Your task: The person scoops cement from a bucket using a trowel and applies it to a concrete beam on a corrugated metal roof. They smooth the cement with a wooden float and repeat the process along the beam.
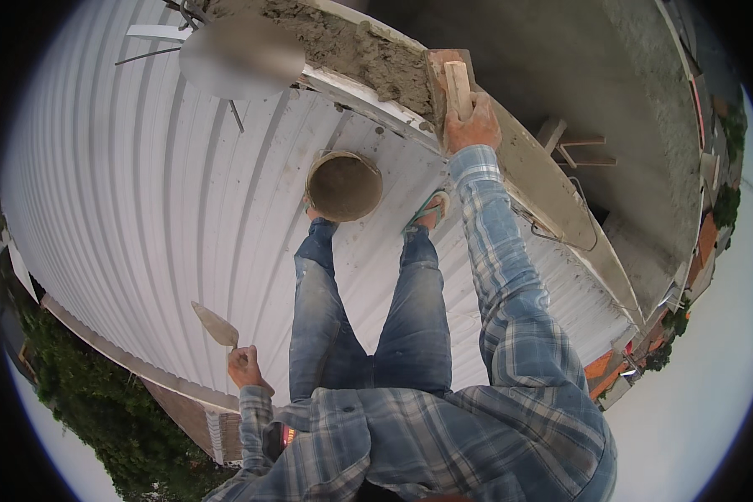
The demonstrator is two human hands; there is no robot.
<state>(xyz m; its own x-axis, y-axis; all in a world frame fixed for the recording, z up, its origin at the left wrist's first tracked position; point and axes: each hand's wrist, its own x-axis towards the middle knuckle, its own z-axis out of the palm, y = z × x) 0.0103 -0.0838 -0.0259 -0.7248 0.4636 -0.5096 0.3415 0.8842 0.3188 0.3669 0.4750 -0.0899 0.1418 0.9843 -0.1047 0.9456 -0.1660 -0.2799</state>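
Observation:
My left hand (pixel 245 368) grips a pointed trowel (pixel 218 325) held low over the white ribbed metal roofing (pixel 176 209). My right hand (pixel 472 125) is closed on the wooden handle of a wooden float (pixel 448 67), which lies on the top of a narrow ledge (pixel 577 217) coated with grey mortar. To the float's left the mortar (pixel 376 63) is rough and lumpy; to its right it looks smoother. A round bucket (pixel 343 186) with grey residue inside stands on the roofing between the ledge and my legs, by my sandalled feet.
Beyond the ledge is a grey concrete area (pixel 577 67) with wooden battens (pixel 581 142). A bent wire (pixel 565 243) crosses the ledge at right. Rods (pixel 236 117) stick out near a blurred patch at upper left. The roof's curved edge borders trees (pixel 84 385) at lower left.

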